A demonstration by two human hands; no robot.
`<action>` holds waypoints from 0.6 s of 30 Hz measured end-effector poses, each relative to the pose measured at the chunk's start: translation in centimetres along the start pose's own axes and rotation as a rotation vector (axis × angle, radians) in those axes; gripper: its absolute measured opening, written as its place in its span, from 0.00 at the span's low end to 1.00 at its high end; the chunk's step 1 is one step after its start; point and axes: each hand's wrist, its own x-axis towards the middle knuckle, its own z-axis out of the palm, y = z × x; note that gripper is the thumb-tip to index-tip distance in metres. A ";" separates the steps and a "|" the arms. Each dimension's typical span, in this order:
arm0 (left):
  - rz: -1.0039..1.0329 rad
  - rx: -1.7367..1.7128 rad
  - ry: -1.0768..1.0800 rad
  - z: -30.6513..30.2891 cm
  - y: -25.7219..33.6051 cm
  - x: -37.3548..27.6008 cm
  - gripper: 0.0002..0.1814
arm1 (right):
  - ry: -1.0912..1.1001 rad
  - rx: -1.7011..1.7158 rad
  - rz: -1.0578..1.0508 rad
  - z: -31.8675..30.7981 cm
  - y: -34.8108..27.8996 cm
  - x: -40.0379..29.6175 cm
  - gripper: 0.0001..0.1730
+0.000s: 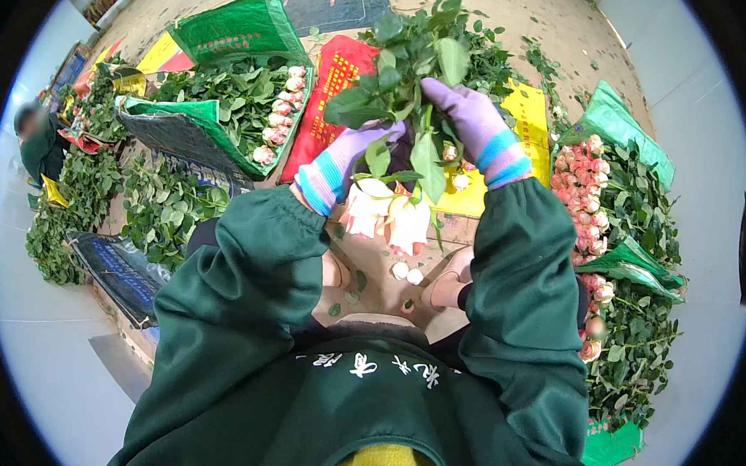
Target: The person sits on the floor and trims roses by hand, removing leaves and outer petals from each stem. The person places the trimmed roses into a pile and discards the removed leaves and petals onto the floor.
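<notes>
My left hand (367,148), in a purple knit glove with a blue-striped cuff, is closed around the stems of leafy roses. Two large pale pink-white rose heads (389,218) hang below it, pointing towards me. My right hand (468,118), gloved alike, is at the leaves (418,60) on the upper right of the bunch; its fingertips are partly behind foliage, so its hold is unclear. Behind the bunch lie a red woven sack (329,100) and a yellow sack (531,121) with a few small rose heads near it.
A green sack (229,33) on the left holds leafy roses with pink heads (281,119). More roses (581,192) are stacked on the right between green sacks. Cut foliage (168,205) lies at the left, petals (407,272) between my feet. A person (40,140) sits far left.
</notes>
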 end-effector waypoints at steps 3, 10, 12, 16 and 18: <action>0.155 -0.008 0.061 -1.5 -2.7 1.7 0.16 | -0.023 0.046 0.065 3.0 -0.2 -0.8 0.23; -0.073 -0.134 -0.060 2.1 -0.9 -0.9 0.16 | -0.165 0.217 0.114 1.2 4.9 2.6 0.15; -0.098 -0.158 -0.101 1.8 -0.9 -0.8 0.16 | -0.151 0.218 0.257 2.1 3.8 1.5 0.16; 0.032 -0.124 -0.174 0.8 -1.5 -1.4 0.20 | -0.248 -1.088 -0.577 1.0 5.3 1.4 0.14; -0.034 -0.345 -0.336 0.7 -1.5 -1.6 0.20 | -0.270 -0.905 -0.491 0.6 6.4 0.9 0.15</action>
